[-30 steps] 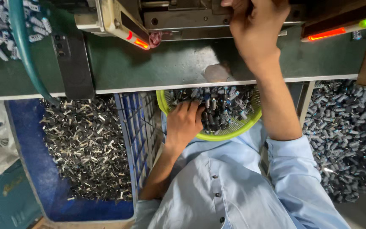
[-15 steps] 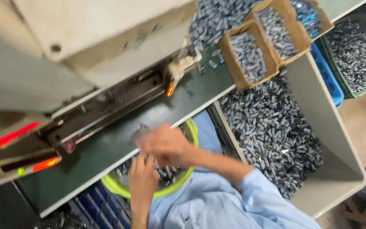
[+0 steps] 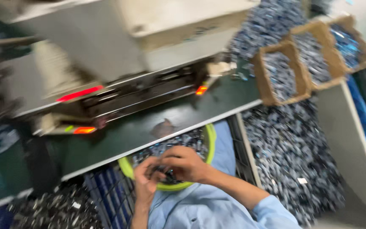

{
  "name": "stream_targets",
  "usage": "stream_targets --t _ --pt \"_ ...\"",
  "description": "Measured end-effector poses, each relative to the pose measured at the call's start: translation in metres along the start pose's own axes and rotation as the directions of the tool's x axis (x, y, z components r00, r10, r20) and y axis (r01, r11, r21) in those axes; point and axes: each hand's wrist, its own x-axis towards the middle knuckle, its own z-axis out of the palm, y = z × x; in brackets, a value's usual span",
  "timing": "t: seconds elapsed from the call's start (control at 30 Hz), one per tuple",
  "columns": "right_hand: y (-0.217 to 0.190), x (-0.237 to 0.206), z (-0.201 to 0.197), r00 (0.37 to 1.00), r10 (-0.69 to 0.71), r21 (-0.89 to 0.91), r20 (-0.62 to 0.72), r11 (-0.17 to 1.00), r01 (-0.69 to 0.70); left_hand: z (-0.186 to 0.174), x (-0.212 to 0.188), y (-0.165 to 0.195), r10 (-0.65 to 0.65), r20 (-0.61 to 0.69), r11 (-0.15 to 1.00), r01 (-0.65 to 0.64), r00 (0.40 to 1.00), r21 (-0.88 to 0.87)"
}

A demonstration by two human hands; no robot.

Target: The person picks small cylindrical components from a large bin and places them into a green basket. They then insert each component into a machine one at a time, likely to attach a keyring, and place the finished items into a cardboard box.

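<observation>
**Both hands in the lime-rimmed bowl of small metal parts**

- Right hand (image 3: 187, 164): lower centre of frame, curled over the bowl's near edge, fingers closed on a few small dark parts; the blur hides the exact grip.
- Left hand (image 3: 145, 181): just left of it, touching it, fingers bent inward around the same cluster.
- Change: a second ago the right hand was up at the machine and the left lay alone in the bowl; both are now together at the bowl, so work has passed from the machine to picking parts.
- Small parts (image 3: 166, 173): pinched between the two hands over the bowl; too blurred and too small to tell long axis or heading.
- Bowl (image 3: 210, 138): yellow-green rim, resting on the lap below the green bench edge (image 3: 157, 135).
- Machine (image 3: 140, 91): upper left, red indicator lights lit.
- Cardboard boxes (image 3: 276, 74): upper right, filled with like parts.
- Loose heap of parts (image 3: 289, 148): right of frame.
</observation>
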Motion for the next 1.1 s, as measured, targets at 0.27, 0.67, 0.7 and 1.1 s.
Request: stream_targets --t 0.27,0.67,0.7,1.1 --pt "0.014 -0.030 0.041 0.895 0.403 0.449 -0.190 0.847 -0.286 0.025 -0.016 0.018 0.685 -0.022 0.540 -0.488 0.728 0.686" --pt "0.030 -0.053 0.056 0.852 0.468 0.475 -0.237 0.820 -0.318 0.009 -0.017 0.054 0.454 0.078 0.732 -0.422 0.887 0.535" --pt "0.030 -0.051 0.056 0.867 0.450 0.504 -0.215 0.811 -0.296 0.009 -0.018 0.050 0.415 0.043 0.769 -0.375 0.909 0.517" --pt "0.044 0.074 -0.019 0.895 0.161 0.219 -0.417 0.973 -0.073 0.001 -0.009 0.059 0.698 -0.064 0.468 -0.386 0.713 0.795"
